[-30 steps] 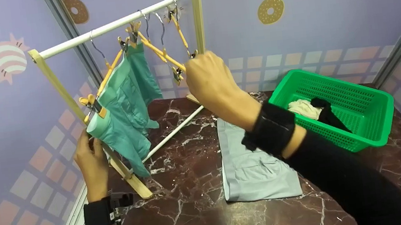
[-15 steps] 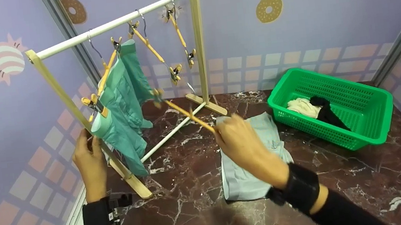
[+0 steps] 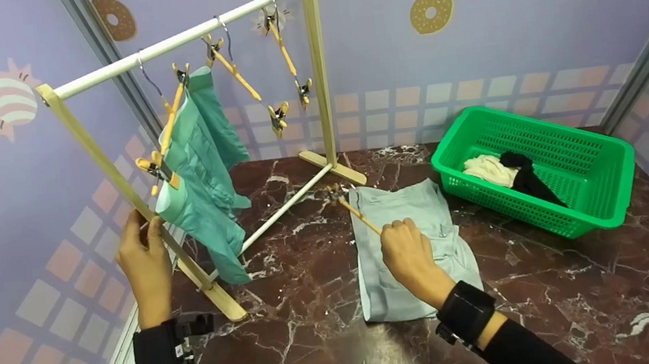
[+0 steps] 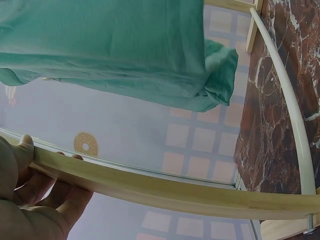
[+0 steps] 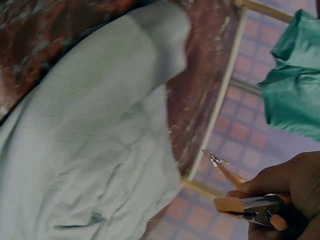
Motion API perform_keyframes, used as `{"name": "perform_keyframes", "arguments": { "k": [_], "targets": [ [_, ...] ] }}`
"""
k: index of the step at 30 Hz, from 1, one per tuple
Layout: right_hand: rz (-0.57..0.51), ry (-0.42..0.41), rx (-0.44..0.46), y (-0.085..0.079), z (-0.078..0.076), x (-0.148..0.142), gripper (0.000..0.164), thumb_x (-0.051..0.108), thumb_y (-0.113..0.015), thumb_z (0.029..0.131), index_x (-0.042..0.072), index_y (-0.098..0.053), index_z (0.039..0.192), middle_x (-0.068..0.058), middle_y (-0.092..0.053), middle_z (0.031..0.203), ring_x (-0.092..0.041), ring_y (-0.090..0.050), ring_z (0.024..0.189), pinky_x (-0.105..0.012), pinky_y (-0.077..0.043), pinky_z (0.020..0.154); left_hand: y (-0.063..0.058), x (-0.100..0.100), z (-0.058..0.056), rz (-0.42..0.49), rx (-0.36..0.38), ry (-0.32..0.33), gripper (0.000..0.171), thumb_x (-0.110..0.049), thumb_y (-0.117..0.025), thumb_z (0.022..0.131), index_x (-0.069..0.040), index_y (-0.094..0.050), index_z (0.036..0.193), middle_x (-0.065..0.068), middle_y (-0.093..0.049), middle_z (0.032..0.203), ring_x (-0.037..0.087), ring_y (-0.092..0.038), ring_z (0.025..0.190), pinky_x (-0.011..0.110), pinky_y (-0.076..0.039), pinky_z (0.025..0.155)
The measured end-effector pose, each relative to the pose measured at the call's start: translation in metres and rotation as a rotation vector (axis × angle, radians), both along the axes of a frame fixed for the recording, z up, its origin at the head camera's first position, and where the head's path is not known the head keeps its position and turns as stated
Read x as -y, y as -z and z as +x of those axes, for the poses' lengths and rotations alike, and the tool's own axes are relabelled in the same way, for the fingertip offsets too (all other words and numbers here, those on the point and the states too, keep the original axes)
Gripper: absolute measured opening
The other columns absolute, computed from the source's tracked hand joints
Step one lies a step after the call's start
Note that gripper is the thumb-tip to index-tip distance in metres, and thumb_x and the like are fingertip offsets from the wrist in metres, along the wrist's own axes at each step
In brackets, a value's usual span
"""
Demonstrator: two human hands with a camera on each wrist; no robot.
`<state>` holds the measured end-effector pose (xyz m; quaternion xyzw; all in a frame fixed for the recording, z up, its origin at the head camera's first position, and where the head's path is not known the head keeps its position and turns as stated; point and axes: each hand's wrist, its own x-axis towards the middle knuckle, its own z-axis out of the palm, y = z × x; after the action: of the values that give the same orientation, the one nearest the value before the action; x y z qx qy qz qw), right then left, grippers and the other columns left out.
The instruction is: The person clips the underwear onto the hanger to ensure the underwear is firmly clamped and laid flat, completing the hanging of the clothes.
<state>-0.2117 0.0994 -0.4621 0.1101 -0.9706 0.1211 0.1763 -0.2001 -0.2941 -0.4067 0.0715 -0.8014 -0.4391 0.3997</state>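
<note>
My left hand grips the near wooden post of a small clothes rack, thumb on one side and fingers round the other in the left wrist view. Beside it, teal shorts hang from a clip hanger on the rack's white rail. My right hand holds another clip hanger, one end wrapped in the fingers, low over a light grey pair of boxer shorts laid flat on the marbled table. The right wrist view shows one clip of this hanger at the fingers.
Two bare clip hangers stay on the rail toward the far post. A green basket at the right holds a cream cloth and a black cloth. Patterned walls stand close behind and to the left.
My right hand has come down from beside the rail with the hanger, now off the rack and low over the grey boxer shorts. My left hand keeps its grip on the post.
</note>
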Motion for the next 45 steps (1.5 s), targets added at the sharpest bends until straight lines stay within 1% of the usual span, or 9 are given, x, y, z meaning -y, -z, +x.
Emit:
{"name": "perform_keyframes", "arguments": {
  "k": [6, 10, 15, 20, 23, 28, 36, 40, 45],
  "targets": [
    [0.106, 0.090, -0.012, 0.019, -0.008, 0.007, 0.003, -0.003, -0.067, 0.082, -0.002, -0.066, 0.080, -0.016, -0.061, 0.079, -0.032, -0.056, 0.082, -0.044, -0.058, 0.056, 0.001, -0.002, 0.000, 0.014, 0.003, 0.008, 0.038, -0.015, -0.061, 0.102, 0.003, -0.060, 0.135, 0.017, -0.070, 0.120, 0.028, -0.068, 0.110, 0.028, -0.057, 0.096],
    [0.176, 0.141, 0.054, 0.023, -0.008, 0.022, 0.004, -0.003, -0.060, 0.088, -0.004, -0.064, 0.088, -0.016, -0.060, 0.082, -0.030, -0.055, 0.083, -0.041, -0.058, 0.057, 0.001, -0.001, -0.001, 0.014, 0.012, 0.008, 0.038, -0.018, -0.060, 0.103, 0.003, -0.061, 0.135, 0.017, -0.071, 0.118, 0.024, -0.069, 0.107, 0.026, -0.057, 0.094],
    [0.174, 0.201, 0.186, 0.026, -0.009, 0.046, 0.013, 0.002, -0.050, 0.097, -0.004, -0.060, 0.092, -0.018, -0.061, 0.087, -0.029, -0.054, 0.086, -0.039, -0.059, 0.061, 0.001, -0.001, -0.001, 0.026, 0.013, 0.002, 0.038, -0.020, -0.060, 0.103, 0.001, -0.062, 0.135, 0.016, -0.072, 0.118, 0.017, -0.068, 0.105, 0.024, -0.057, 0.093],
    [0.128, 0.233, 0.193, 0.035, -0.009, 0.063, 0.013, 0.002, -0.051, 0.097, -0.001, -0.060, 0.087, -0.018, -0.063, 0.084, -0.029, -0.058, 0.083, -0.040, -0.059, 0.062, 0.003, -0.001, 0.001, 0.048, 0.021, 0.006, 0.040, -0.021, -0.060, 0.103, 0.001, -0.061, 0.136, 0.016, -0.072, 0.118, 0.014, -0.068, 0.103, 0.024, -0.057, 0.092],
    [0.110, 0.220, 0.172, 0.038, -0.008, 0.067, 0.011, 0.002, -0.056, 0.095, -0.001, -0.062, 0.086, -0.019, -0.066, 0.083, -0.032, -0.064, 0.079, -0.042, -0.060, 0.062, 0.002, -0.002, 0.001, 0.057, 0.016, 0.011, 0.039, -0.021, -0.060, 0.103, 0.000, -0.061, 0.136, 0.015, -0.073, 0.116, 0.013, -0.068, 0.100, 0.022, -0.057, 0.091],
    [0.102, 0.151, 0.234, 0.035, -0.008, 0.072, 0.005, 0.000, -0.064, 0.088, -0.001, -0.067, 0.084, -0.015, -0.069, 0.080, -0.036, -0.071, 0.076, -0.045, -0.062, 0.064, 0.001, -0.003, -0.001, 0.053, -0.024, 0.018, 0.035, -0.017, -0.063, 0.102, 0.000, -0.064, 0.132, 0.015, -0.074, 0.113, 0.005, -0.067, 0.094, 0.015, -0.055, 0.085],
    [-0.069, 0.037, 0.370, 0.033, -0.006, 0.076, 0.014, 0.012, -0.079, 0.080, 0.003, -0.069, 0.079, -0.014, -0.070, 0.087, -0.042, -0.071, 0.082, -0.051, -0.062, 0.067, 0.000, -0.003, -0.002, 0.048, -0.041, 0.009, 0.032, -0.012, -0.064, 0.101, 0.000, -0.065, 0.131, 0.016, -0.074, 0.112, 0.012, -0.068, 0.094, 0.012, -0.054, 0.083],
    [-0.167, -0.018, 0.385, 0.040, -0.005, 0.076, 0.015, 0.009, -0.079, 0.080, 0.003, -0.066, 0.074, -0.015, -0.068, 0.087, -0.041, -0.071, 0.082, -0.050, -0.062, 0.071, 0.000, -0.003, -0.002, 0.060, -0.030, 0.022, 0.032, -0.012, -0.063, 0.101, 0.001, -0.065, 0.131, 0.017, -0.073, 0.113, 0.012, -0.068, 0.094, 0.015, -0.055, 0.084],
    [-0.285, -0.031, 0.414, 0.051, -0.008, 0.078, 0.016, 0.007, -0.078, 0.081, -0.001, -0.064, 0.082, -0.019, -0.068, 0.087, -0.041, -0.069, 0.083, -0.051, -0.060, 0.074, -0.001, -0.001, -0.001, 0.064, -0.008, 0.027, 0.037, -0.018, -0.062, 0.102, 0.001, -0.063, 0.133, 0.017, -0.073, 0.114, 0.016, -0.068, 0.097, 0.020, -0.056, 0.089]
  ]
}}
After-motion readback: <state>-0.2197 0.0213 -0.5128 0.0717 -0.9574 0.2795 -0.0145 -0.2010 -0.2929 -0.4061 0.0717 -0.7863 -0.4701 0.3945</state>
